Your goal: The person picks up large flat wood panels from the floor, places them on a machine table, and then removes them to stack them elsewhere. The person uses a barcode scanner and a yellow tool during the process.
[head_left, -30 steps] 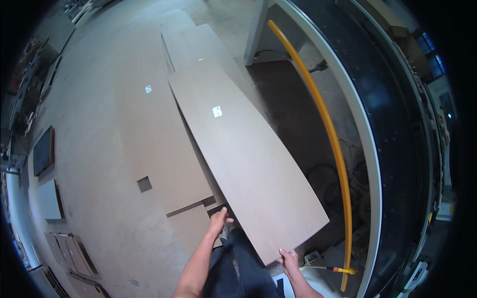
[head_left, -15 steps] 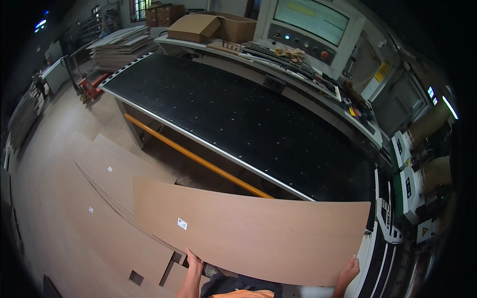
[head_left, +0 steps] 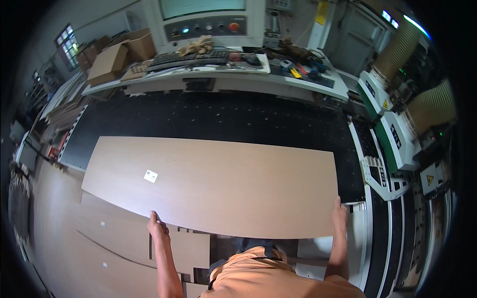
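Observation:
A long light-brown wooden panel (head_left: 228,186) with a small white label (head_left: 150,176) spans the space in front of me, its far part over a black machine table (head_left: 198,111). My left hand (head_left: 158,227) is closed on the panel's near edge, left of centre, thumb on top. At the near right corner my right hand (head_left: 339,212) grips the panel's right end, thumb up along the edge. The fingers under the panel are hidden. Whether the panel rests on the table or is held just above it, I cannot tell.
Beyond the table a desk (head_left: 318,84) carries a keyboard (head_left: 189,58), gloves (head_left: 196,45) and tools. Cardboard boxes (head_left: 110,62) stand at its left. Machine heads with hoses (head_left: 397,141) rise at the right. More cut panels (head_left: 117,248) lie low at the left.
The panel has come up and forward, from beside the table to over its near part. My view has turned to the right. Both hands keep their hold.

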### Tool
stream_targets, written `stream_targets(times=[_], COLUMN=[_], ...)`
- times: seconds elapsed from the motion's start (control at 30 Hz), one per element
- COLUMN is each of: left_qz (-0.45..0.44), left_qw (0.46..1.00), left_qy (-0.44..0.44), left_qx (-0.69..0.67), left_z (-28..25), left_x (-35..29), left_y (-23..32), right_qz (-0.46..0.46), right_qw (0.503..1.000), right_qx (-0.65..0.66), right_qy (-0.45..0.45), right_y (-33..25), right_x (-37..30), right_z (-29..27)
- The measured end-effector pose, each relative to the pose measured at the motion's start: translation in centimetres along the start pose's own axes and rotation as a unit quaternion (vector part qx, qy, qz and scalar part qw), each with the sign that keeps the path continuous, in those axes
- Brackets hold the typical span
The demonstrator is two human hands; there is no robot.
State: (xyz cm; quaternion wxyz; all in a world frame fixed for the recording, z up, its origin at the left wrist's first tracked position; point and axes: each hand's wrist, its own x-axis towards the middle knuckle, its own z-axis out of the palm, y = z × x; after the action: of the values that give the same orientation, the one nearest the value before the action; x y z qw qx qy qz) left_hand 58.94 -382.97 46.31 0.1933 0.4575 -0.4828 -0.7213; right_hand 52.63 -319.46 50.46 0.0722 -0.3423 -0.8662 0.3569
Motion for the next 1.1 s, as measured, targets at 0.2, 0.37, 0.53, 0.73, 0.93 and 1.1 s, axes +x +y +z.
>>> stream_targets(times=[0.2, 0.37, 0.53, 0.73, 0.93, 1.1], left_qz=[0.011, 0.042, 0.060, 0.072, 0.060, 0.037], left_qw=[0.926, 0.894, 0.903, 0.908, 0.906, 0.898], left_qy=[-0.204, -0.093, -0.095, -0.120, -0.151, -0.160], left_qx=[0.317, 0.436, 0.416, 0.394, 0.390, 0.408], left_z=[10.4, 16.0, 21.8, 28.5, 35.7, 38.8], left_x=[1.9, 8.6, 13.9, 15.4, 14.3, 10.6], left_y=[2.3, 6.1, 6.0, 4.9, 3.6, 2.7], right_qz=[0.004, -0.236, -0.376, -0.346, -0.286, -0.266], right_qw=[0.989, 0.926, 0.906, 0.915, 0.931, 0.929], right_qx=[-0.133, -0.260, -0.190, -0.168, -0.141, -0.174], right_qy=[0.072, 0.137, 0.032, 0.125, 0.178, 0.191], right_y=[-3.7, -10.7, -14.1, -14.6, -14.4, -12.2], right_x=[11.8, 15.8, 14.7, 21.3, 26.6, 30.2], right_z=[-2.3, 2.6, 14.5, 14.4, 13.5, 11.0])
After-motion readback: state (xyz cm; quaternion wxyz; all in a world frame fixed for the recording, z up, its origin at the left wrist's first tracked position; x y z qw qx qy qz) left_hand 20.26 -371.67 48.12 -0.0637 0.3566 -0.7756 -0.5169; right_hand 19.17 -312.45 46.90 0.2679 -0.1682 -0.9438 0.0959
